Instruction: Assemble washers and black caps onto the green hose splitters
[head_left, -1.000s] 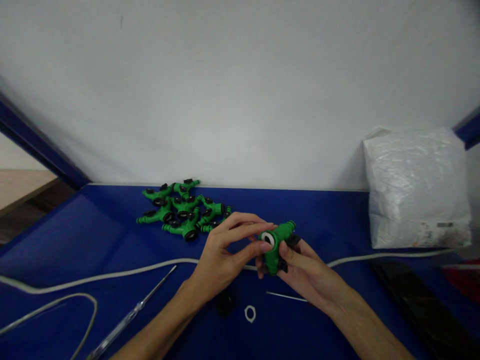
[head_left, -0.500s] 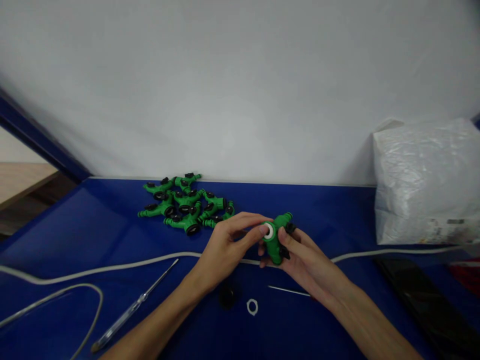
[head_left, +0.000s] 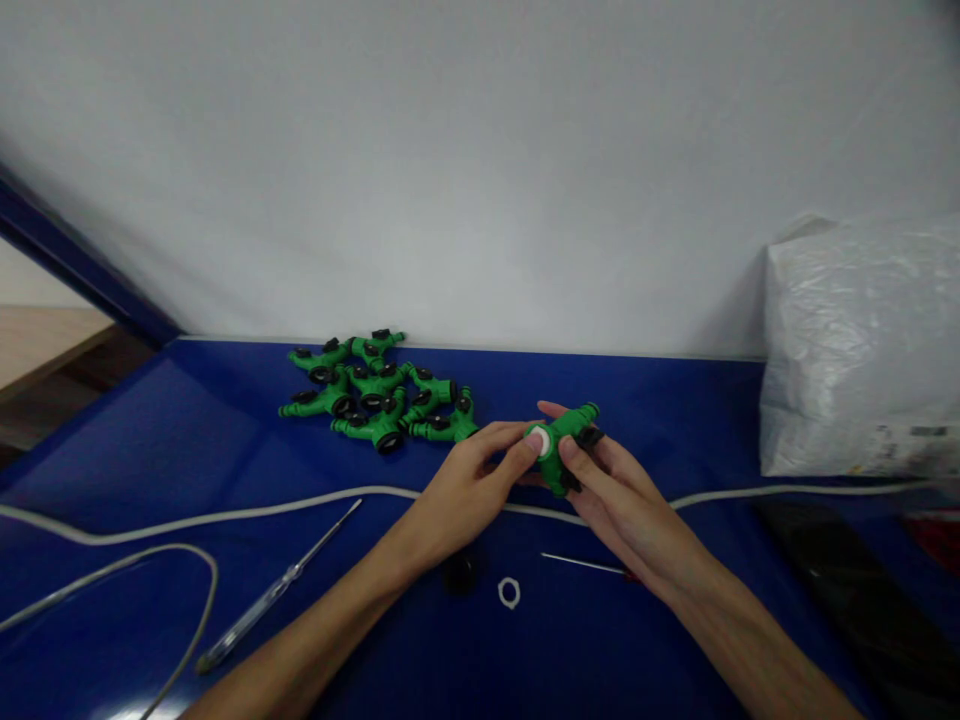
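Both my hands hold 1 green fitting just above the blue table.
My right hand is clamped round its body; my left hand closes thumb and fingers on its white-ringed end. 1 loose white ring and 1 black cap lie nearer me.

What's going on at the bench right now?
A person holds a green fitting over the blue table with both hands. The right hand grips its body. The left hand pinches the end, thumb on a white insert set in it. A loose white ring and a black part lie just in front. A pile of similar fittings sits behind, and a screwdriver lies to the left.
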